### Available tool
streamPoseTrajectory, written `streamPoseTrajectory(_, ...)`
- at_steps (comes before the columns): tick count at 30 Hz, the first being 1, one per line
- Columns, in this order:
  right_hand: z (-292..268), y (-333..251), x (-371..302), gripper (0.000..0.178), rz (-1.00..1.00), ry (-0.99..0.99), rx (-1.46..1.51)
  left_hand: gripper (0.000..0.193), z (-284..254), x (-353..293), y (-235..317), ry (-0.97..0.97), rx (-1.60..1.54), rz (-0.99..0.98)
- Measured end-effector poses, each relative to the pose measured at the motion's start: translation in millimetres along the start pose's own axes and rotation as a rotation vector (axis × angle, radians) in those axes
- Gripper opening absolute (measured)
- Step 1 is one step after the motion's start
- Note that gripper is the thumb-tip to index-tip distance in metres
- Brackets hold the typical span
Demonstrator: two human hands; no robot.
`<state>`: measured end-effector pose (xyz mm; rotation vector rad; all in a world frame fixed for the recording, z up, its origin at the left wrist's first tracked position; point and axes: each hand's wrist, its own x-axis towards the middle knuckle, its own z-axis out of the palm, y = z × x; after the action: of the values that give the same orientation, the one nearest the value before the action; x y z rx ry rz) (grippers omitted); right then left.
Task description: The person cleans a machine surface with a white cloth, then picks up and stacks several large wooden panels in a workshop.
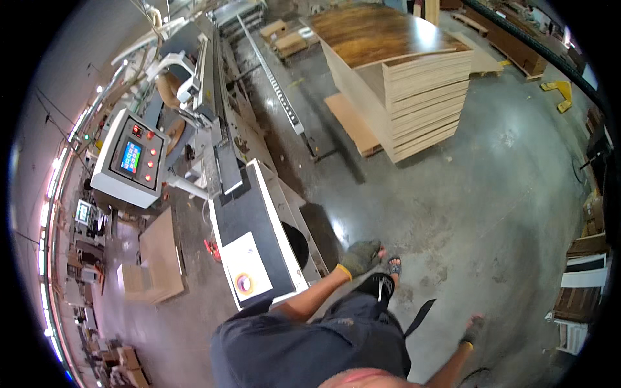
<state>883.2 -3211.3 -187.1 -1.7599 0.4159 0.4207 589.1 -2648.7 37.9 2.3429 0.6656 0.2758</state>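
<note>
A yellow angular object (560,95) sits at upper right, and a lit monitor (83,212) at far left.

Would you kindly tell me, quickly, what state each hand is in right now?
Left hand: nothing visible in its grip; open or closed cannot be told.
Right hand: nothing visible in its grip; open or closed cannot be told.

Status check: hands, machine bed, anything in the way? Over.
Left hand beside black-topped machine bed, right hand out to the side; no held item visible. White sheet on bed's near end. Board stack ahead, possible obstacle.
</note>
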Motion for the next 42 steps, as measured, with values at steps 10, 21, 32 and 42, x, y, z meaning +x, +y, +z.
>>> streamPoseTrajectory(10, 384.4, -206.2, -2.2, 0.029, -0.508, -0.616, -0.412, 0.029, -46.9, 203.9, 18.4, 0.068, -0.091, -0.169)
streamPoseTrajectory(21, 791.8, -657.5, 168.5, 0.057, -1.391, -0.64, -0.57, 0.034, -29.4, 337.3, -50.3, 0.186, -0.141, -0.734)
streamPoseTrajectory(32, 1010.8, -856.2, 447.7, 0.086, -1.014, -0.324, -1.403, 0.039, -4.2, 494.0, -115.4, 0.659, -0.686, -0.739)
streamPoseTrajectory(42, 932.2, -729.7, 326.3, 0.087, -1.286, -0.71, -0.965, 0.072, -131.3, 711.8, -217.9, 1.227, -1.802, -0.539)
